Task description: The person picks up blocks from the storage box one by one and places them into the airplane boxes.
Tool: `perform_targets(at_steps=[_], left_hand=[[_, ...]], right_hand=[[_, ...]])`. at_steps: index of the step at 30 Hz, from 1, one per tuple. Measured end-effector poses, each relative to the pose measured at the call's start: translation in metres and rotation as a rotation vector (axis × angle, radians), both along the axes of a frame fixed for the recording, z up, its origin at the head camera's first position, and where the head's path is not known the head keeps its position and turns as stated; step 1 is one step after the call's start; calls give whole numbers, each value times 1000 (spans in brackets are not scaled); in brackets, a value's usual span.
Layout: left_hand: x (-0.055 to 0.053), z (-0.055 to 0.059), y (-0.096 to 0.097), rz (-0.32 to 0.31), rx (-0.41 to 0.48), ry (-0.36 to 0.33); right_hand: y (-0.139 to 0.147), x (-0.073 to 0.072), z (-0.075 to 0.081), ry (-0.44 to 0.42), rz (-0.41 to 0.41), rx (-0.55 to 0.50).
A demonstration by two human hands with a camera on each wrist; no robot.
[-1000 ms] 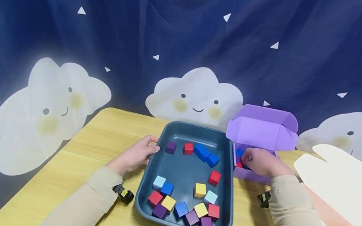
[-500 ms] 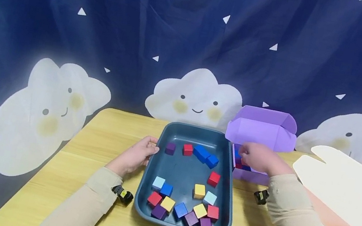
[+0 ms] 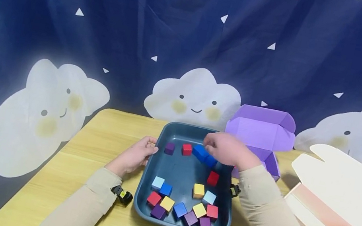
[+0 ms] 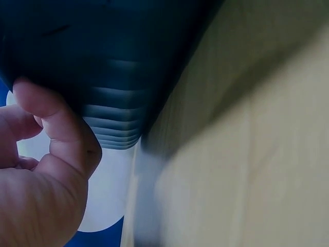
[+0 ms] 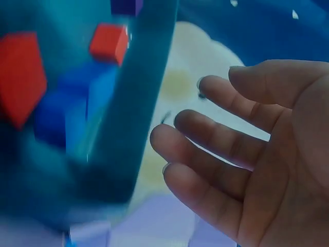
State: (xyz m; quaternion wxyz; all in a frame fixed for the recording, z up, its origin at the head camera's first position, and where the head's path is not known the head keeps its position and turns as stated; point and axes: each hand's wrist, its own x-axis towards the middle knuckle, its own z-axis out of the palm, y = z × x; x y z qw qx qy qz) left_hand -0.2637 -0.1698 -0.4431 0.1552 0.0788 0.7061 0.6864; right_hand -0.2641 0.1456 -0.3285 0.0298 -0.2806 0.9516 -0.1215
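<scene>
A dark blue-grey tray (image 3: 179,175) holds several red, blue, yellow, light blue and purple cubes. My left hand (image 3: 136,154) grips the tray's left rim; in the left wrist view its curled fingers (image 4: 72,134) meet the outer wall. Over the far right part of the tray hovers my right hand (image 3: 229,149), with nothing between its relaxed, spread fingers (image 5: 205,149). Below it lie two blue cubes (image 3: 200,152), partly covered by the hand. A red cube (image 3: 187,149) and a purple cube (image 3: 169,148) sit left of them.
A purple box (image 3: 259,133) with its lid raised stands right of the tray; the right arm hides part of its inside. Farther right lies a pink box (image 3: 318,222) with a white lid flap (image 3: 345,190). Behind the wooden table (image 3: 120,126) hangs a dark blue curtain.
My right hand has lifted out of the purple box and moved left over the tray. The left hand stays at the tray's rim.
</scene>
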Motion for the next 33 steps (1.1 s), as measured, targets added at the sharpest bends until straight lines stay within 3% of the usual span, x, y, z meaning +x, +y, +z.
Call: perform_targets(at_steps=[7, 14, 26, 33], left_hand=[[2, 1, -2, 8, 6, -11], [3, 2, -2, 3, 11, -3], [-1, 1, -1, -15, 4, -5], [1, 0, -1, -4, 1, 1]], right_hand=[[-42, -2, -17, -55, -15, 58], [-66, -5, -37, -79, -7, 148], [-80, -9, -60, -82, -59, 211], [-80, -9, -63, -70, 6, 210]])
